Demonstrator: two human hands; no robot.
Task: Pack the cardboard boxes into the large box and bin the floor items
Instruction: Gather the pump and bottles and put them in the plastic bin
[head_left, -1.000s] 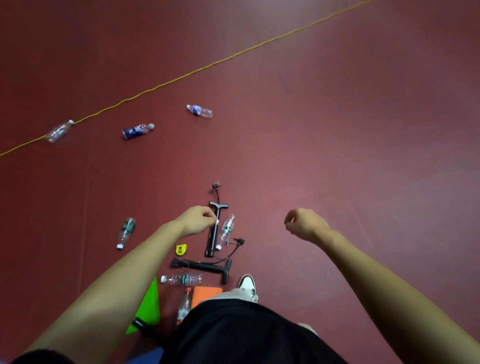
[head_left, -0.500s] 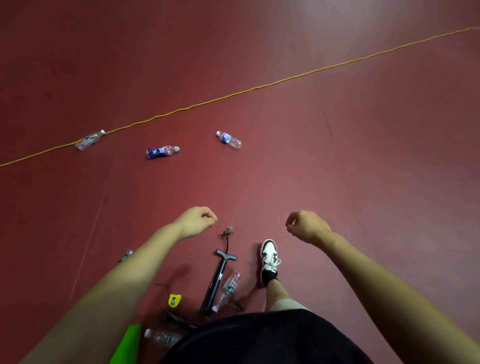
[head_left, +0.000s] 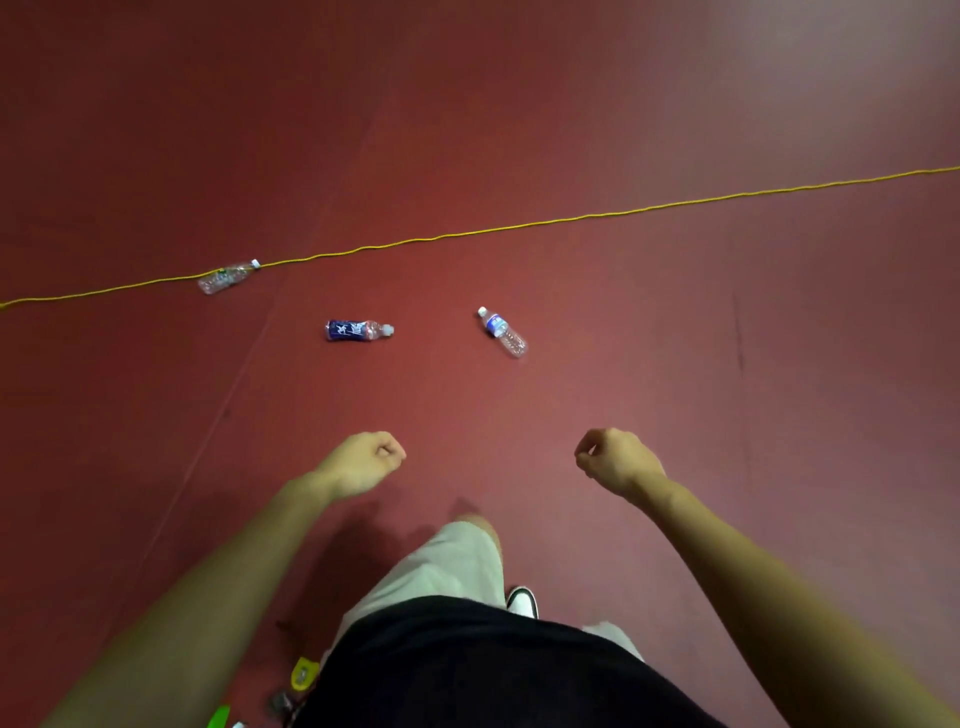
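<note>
Red floor (head_left: 675, 364), with a yellow cord (head_left: 519, 227) running across it from left to right. Three plastic bottles lie on their sides ahead of the person. Clear bottle (head_left: 227, 277) at far left, touching the cord. Blue-wrapped bottle (head_left: 356, 330) nearer, centre-left. Blue-labelled bottle (head_left: 503, 332) to its right, apart from it. Left hand (head_left: 363, 460) and right hand (head_left: 615, 460) held out over the floor, fingers curled into fists, nothing held. Small yellow object (head_left: 304, 673) and green object (head_left: 218, 717) at lower left, partly hidden.

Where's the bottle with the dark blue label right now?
The blue-labelled bottle lies on the floor, left of centre in the head view, ahead of the left hand, between the clear bottle by the yellow cord and a slim bottle.
</note>
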